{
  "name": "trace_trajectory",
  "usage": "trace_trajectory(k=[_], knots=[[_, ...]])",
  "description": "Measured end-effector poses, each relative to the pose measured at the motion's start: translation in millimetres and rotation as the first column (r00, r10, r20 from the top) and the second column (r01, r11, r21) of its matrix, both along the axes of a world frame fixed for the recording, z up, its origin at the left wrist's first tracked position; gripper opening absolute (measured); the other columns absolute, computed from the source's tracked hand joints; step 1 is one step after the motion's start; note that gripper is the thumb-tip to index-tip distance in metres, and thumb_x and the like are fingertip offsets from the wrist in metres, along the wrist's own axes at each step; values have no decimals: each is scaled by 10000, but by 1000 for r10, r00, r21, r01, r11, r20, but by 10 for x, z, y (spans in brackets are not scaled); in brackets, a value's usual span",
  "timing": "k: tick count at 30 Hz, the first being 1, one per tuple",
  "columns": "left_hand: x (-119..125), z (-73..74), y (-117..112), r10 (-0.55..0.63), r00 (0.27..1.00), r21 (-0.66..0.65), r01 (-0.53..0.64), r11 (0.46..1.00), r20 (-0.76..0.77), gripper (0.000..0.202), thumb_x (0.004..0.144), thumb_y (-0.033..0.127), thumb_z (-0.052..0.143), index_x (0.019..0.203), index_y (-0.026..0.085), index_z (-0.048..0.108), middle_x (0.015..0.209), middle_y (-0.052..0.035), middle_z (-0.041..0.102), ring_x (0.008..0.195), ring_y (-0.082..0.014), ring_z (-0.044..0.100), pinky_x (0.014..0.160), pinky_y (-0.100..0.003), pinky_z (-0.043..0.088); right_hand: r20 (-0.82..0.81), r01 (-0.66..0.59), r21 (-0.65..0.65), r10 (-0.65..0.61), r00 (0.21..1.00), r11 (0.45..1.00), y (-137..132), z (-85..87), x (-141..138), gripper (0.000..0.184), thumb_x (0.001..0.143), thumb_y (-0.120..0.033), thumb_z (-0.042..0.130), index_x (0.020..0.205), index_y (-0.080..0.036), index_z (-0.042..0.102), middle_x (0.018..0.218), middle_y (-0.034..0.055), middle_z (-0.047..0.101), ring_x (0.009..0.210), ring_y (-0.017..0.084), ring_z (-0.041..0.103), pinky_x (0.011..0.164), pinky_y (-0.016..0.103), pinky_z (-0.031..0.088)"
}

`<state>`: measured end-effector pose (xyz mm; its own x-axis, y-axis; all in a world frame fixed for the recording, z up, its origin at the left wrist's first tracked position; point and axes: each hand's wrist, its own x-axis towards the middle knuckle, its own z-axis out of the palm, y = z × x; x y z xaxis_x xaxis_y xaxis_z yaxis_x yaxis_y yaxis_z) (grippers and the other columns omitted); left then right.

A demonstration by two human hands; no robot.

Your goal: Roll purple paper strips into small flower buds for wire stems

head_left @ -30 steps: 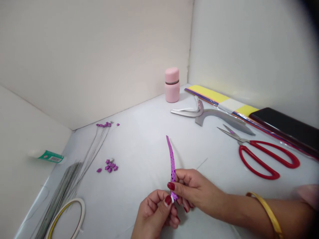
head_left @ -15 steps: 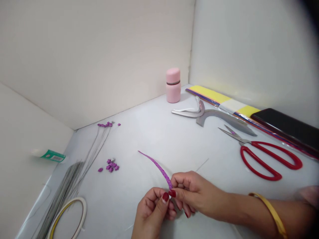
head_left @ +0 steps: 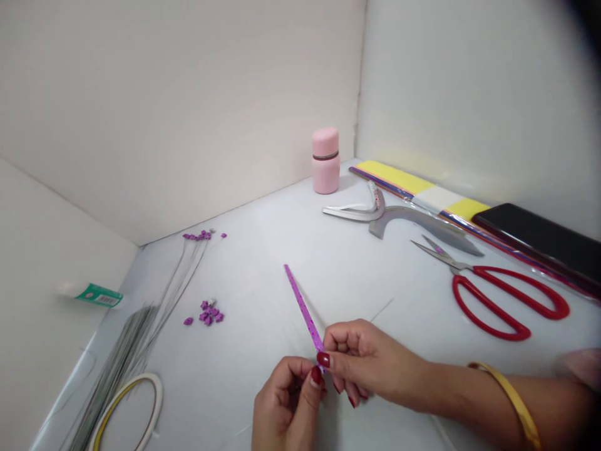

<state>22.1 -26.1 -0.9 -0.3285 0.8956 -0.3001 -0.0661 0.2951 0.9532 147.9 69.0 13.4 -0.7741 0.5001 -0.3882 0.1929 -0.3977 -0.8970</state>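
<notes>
Both my hands meet low in the middle of the view over the white table (head_left: 291,250). A thin purple glitter strip (head_left: 303,308) sticks up and to the left from between their fingertips. My right hand (head_left: 364,360) pinches the strip's lower end with thumb and forefinger. My left hand (head_left: 288,404) is closed just below, its thumb pressed against the same end. A yellow bangle (head_left: 509,401) sits on my right wrist.
Red scissors (head_left: 504,297), grey tweezers-like tool (head_left: 399,216), coloured paper sheets (head_left: 413,185) and a black phone (head_left: 539,238) lie at the right. A pink bottle (head_left: 325,160) stands in the corner. Purple bits (head_left: 209,313), wires (head_left: 136,338), tape roll (head_left: 124,410) and glue stick (head_left: 94,294) lie left.
The strip's free end swung from upright down to the left, then rose partway again. Both hands stayed pinched on its lower end, turning slightly.
</notes>
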Motion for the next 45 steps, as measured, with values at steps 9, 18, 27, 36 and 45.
trace_trajectory(k=[9,18,27,36,45], knots=[[15,10,9,-8,1000,-15,8,1000,-11,362,683,514,608,624,161,554,553,-2,536,530,-119,456,508,-206,325,-101,98,-68,-105,989,993,26,23,-5,196,725,-282,593,614,-143,510,450,-62,481,389,45,423,395,156,288],[26,-34,-37,-2,987,23,6,1000,-164,331,724,487,577,638,168,569,563,-6,558,529,-117,454,517,-207,325,-131,101,-150,-120,984,984,43,-4,15,237,704,-336,642,664,-138,516,526,-42,539,409,47,460,400,160,297],[42,107,70,30,975,19,-34,999,219,309,658,436,686,740,139,655,630,-19,633,566,-99,513,551,-185,399,-89,91,-102,-100,991,991,40,5,10,244,701,-343,656,672,-133,535,497,-51,521,398,39,437,399,152,287],[35,65,61,36,987,-89,-22,996,156,354,572,454,735,541,118,627,472,-1,608,449,-65,494,468,-151,367,-63,68,-46,-71,995,997,7,-24,-3,281,698,-384,652,662,-130,538,473,-54,492,397,42,411,393,151,289],[29,78,70,5,984,-96,12,995,178,323,596,443,723,643,124,691,575,-28,656,490,-74,520,495,-153,396,-107,86,-29,-89,990,996,27,-22,3,291,744,-404,606,673,-141,504,475,-58,473,408,45,382,405,162,261]])
